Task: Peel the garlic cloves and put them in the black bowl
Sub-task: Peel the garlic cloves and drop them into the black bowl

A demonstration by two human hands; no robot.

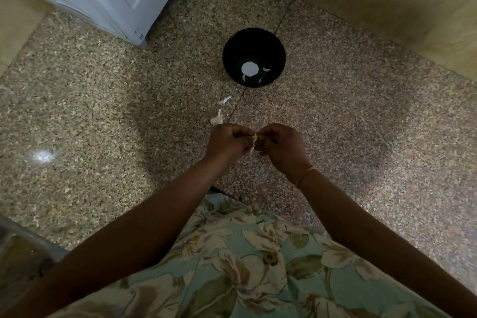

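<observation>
Both hands meet mid-frame: left hand (228,141) and right hand (280,144), fingers curled, pinch a small pale papery-skinned garlic clove (254,140) between them. Round glossy black bowl (233,59) stands upper centre on speckled stone floor (103,111). Likely best: strip skin from the tip, short pulls, firm grip.

A: Dim, flat light here, with one bright glare spot (42,156) on the speckled floor (103,100) at nine o'clock.
B: And a white reflection inside the black bowl (254,41) at twelve. Broad soft shadows darken the centre.
A: Edges bow outward; seven o'clock corner is blurred, everything slightly soft.
</observation>
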